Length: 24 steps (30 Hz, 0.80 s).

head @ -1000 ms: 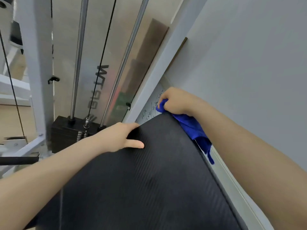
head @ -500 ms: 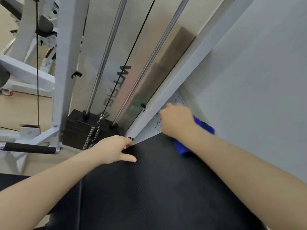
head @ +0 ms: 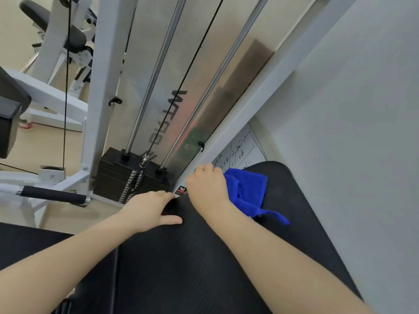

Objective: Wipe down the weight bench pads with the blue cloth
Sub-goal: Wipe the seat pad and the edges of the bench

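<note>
Now the right hand (head: 209, 189) presses the blue cloth (head: 246, 192) onto the pad (head: 204, 268) at twelve o'clock, fingers curled over it; left hand (head: 149, 210) braces flat; next, sweep toward six o'clock

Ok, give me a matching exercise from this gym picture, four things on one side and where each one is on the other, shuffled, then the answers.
Things:
1. blue cloth
2. left hand
3. weight stack
4. whiteboard

Places:
A. on the floor, between pad and wall
B. at the foot of the two chrome guide rods
C. on the near left edge of the bench pad, thumb lying on top
D. under the right hand at the pad's far end

Pairs: 1-D, 2-C, 3-B, 4-A
</note>
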Each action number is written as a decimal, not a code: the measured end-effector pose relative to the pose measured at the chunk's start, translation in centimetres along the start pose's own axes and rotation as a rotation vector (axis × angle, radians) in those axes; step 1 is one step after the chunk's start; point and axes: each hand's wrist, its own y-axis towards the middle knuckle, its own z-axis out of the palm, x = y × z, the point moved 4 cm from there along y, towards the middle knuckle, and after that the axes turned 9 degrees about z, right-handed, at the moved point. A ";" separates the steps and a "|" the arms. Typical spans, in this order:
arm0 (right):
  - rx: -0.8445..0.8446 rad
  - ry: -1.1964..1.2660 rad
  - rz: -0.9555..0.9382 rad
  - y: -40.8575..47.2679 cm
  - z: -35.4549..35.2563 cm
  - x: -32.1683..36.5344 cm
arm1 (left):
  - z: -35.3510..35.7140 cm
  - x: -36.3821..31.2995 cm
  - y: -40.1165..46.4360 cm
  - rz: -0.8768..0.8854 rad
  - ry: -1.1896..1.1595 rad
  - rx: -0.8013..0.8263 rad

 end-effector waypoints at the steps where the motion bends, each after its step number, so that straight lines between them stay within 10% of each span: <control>1: -0.021 -0.019 -0.012 -0.2 -0.4 -1.1 | 0.1 0.3 -0.5 0.016 0.001 0.015; 9: -0.057 -0.062 0.389 -1.2 -1.4 -4.7 | 0.9 0.3 -1.3 0.033 0.074 0.051; 17: 0.099 0.128 0.087 -0.3 3.1 7.3 | 5.2 3.2 -5.7 -0.048 0.021 0.076; 24: -0.080 0.134 0.166 0.2 -1.0 -1.8 | 3.8 2.7 -5.6 -0.050 -0.013 0.120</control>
